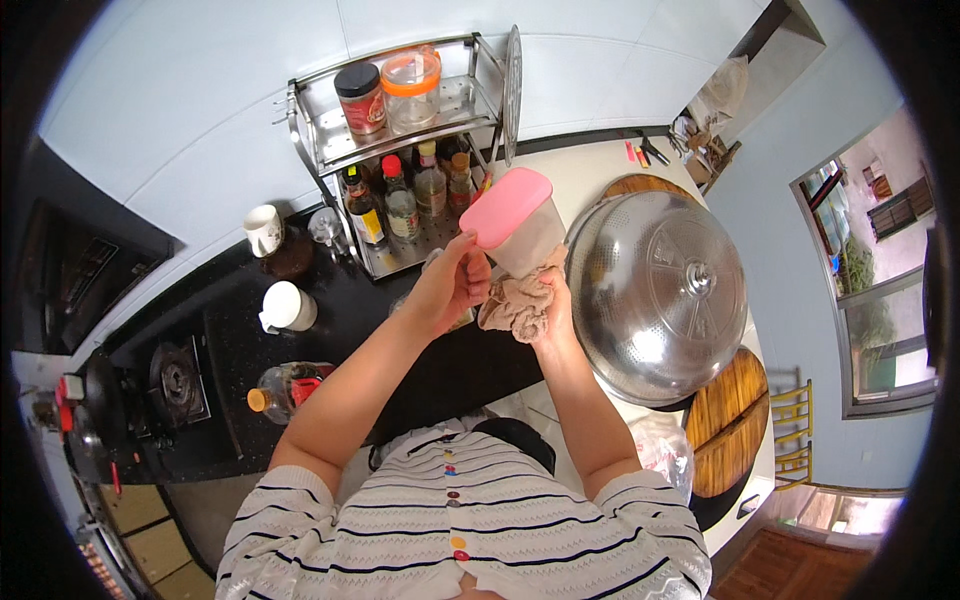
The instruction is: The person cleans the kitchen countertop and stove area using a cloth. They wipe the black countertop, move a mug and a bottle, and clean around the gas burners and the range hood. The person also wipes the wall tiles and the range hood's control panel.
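A plastic container [532, 238] with translucent walls and a pink lid [510, 206] is held up above the black counter, tilted. My left hand [452, 285] grips its near left corner, the thumb on the lid's edge and the fingers curled below. In my right hand [556, 304] is a crumpled brown cloth [517, 304], pressed against the container's lower side. Part of the container's base is hidden by the cloth and fingers.
Behind the container stands a metal rack [322, 142] with jars and sauce bottles. A large domed steel lid [652, 300] is to the right, near a round wooden board [727, 420]. Mugs [289, 307], an oil bottle [289, 390] and a gas burner [178, 379] lie left.
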